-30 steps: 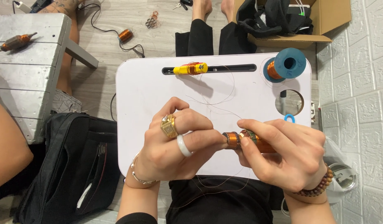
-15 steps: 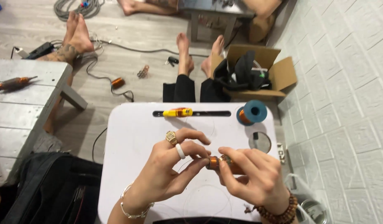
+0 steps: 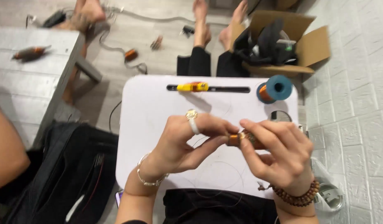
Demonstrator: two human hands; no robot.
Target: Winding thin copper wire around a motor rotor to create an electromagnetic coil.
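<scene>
Copper coil (image 3: 241, 139): pinched between left hand (image 3: 187, 143) and right hand (image 3: 278, 155), above white lap table (image 3: 150, 124); raised higher than before; blue wire spool (image 3: 275, 88) behind; winding continuing.

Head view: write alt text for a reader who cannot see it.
Two hands, left hand and right hand, together hold a small copper wire coil above a white lap table. On the table lie a yellow tool and a blue spool.

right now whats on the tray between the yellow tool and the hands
In the head view, only bare white tray with thin loose wire lies between the yellow tool and the hands.
</scene>
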